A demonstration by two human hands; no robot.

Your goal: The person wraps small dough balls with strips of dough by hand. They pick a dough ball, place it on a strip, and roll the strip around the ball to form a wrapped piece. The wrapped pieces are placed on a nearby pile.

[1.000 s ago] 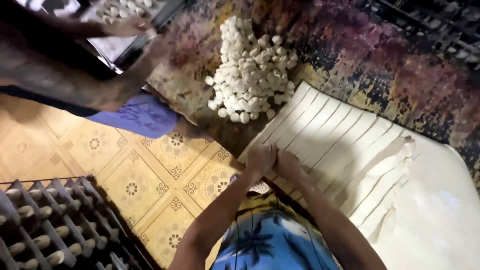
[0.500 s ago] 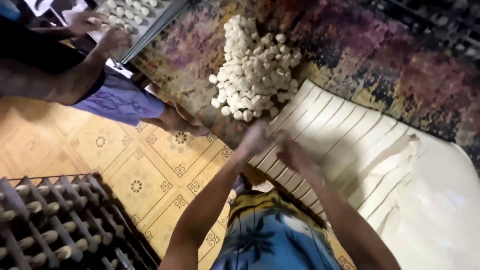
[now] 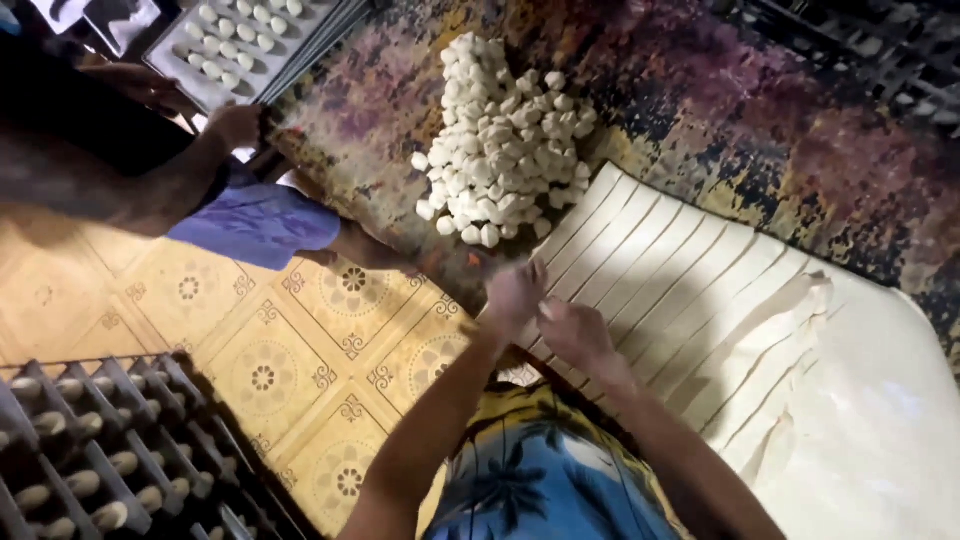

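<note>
While earlier apart, left hand [image 3: 513, 296] and right hand [image 3: 574, 330] now pinch dough strip [image 3: 640, 262], I see; mottled worktable [image 3: 760, 120], patterned floor tiles [image 3: 290, 350].

Bakery workroom. Worn worktable [image 3: 700, 110] bearing a sheet of dough cut in strips [image 3: 690, 290] and a heap of small dough pieces [image 3: 500, 140]. Filled baking trays [image 3: 240, 45], tray rack [image 3: 100, 450], patterned tile floor [image 3: 290, 350].

dim, warm indoor light, dark shadowed corners, soft overall focus, and motion blur on the hands [image 3: 545, 315].
</note>
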